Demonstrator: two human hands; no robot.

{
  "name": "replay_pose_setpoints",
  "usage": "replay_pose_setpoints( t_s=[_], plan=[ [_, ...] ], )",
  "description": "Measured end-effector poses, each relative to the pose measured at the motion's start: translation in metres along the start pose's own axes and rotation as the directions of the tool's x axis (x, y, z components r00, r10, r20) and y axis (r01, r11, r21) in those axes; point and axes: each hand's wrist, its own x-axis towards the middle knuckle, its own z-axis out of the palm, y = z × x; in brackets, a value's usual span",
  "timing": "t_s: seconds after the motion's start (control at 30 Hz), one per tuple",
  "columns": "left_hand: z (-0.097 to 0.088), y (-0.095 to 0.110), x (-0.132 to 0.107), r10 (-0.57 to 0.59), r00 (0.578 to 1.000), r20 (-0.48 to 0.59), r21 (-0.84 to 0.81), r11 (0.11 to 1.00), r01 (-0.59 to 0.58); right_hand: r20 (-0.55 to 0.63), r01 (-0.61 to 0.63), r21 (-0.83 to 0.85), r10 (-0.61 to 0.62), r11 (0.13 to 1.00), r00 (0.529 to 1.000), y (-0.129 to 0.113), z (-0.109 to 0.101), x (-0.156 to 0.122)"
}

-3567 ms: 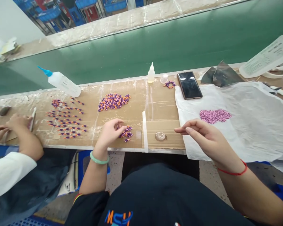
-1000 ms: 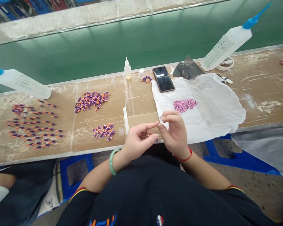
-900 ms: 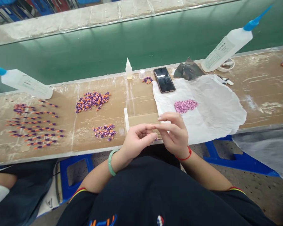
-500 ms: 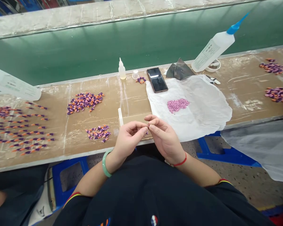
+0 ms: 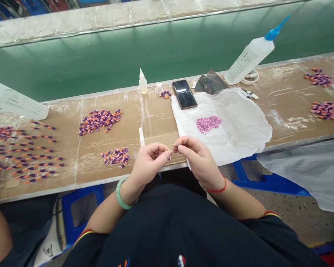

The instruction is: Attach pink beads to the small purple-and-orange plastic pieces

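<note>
My left hand is closed in a pinch on a small purple piece, which shows just past the thumb tip. Close beside it, my right hand has thumb and forefinger pinched; whatever lies between them is too small to make out. Both hands are above the front edge of the cardboard-covered table. To the left lies a small pile of purple, pink and orange pieces, with a larger purple and orange pile behind it. Tiny pink beads rest on a white cloth to the right.
A phone, a small dropper bottle and a ring of purple and orange pieces are at the back. A large blue-tipped bottle leans beside a tape roll. Rows of joined pieces lie far left. A white stick is behind my hands.
My hands have drawn slightly apart at the fingertips. The right wrist has shifted a little to the right, and the left has moved slightly left. A person's arm at lower left shows more.
</note>
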Motion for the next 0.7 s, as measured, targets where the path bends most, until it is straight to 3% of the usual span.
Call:
replay_pose_setpoints(
  t_s=[0.03,0.1,0.13,0.2,0.27,0.33,0.4,0.57,0.7],
  plan=[
    [-0.001,0.0,-0.001,0.039,0.999,-0.01,0.063,0.997,-0.039,0.028,-0.018,-0.028,0.019,0.999,0.999,-0.004,-0.003,0.002],
    [-0.005,-0.001,-0.002,0.237,0.971,-0.025,0.282,0.934,-0.221,0.125,-0.101,-0.065,0.109,0.993,0.986,-0.01,-0.007,0.005],
    [-0.007,-0.002,-0.003,0.375,0.927,0.0,0.405,0.847,-0.343,0.187,-0.155,-0.074,0.166,0.985,0.968,-0.013,-0.008,0.007],
    [-0.012,-0.005,-0.002,0.609,0.782,0.131,0.59,0.586,-0.556,0.302,-0.252,-0.086,0.266,0.964,0.915,-0.017,-0.008,0.01],
    [-0.018,-0.005,-0.001,0.7,0.65,0.296,0.656,0.346,-0.671,0.367,-0.315,-0.088,0.325,0.945,0.871,-0.019,-0.008,0.012],
    [-0.024,-0.003,0.0,0.69,0.593,0.416,0.665,0.213,-0.715,0.385,-0.334,-0.081,0.338,0.939,0.859,-0.02,-0.007,0.013],
    [-0.028,0.001,0.001,0.641,0.595,0.486,0.664,0.172,-0.728,0.389,-0.322,-0.08,0.327,0.943,0.861,-0.021,-0.006,0.013],
    [-0.033,0.009,-0.001,0.524,0.646,0.555,0.665,0.186,-0.723,0.413,-0.249,-0.117,0.276,0.961,0.868,-0.023,-0.006,0.012],
    [-0.032,0.008,-0.001,0.583,0.64,0.5,0.641,0.248,-0.727,0.392,-0.165,-0.169,0.219,0.972,0.893,-0.024,-0.005,0.01]
  ],
)
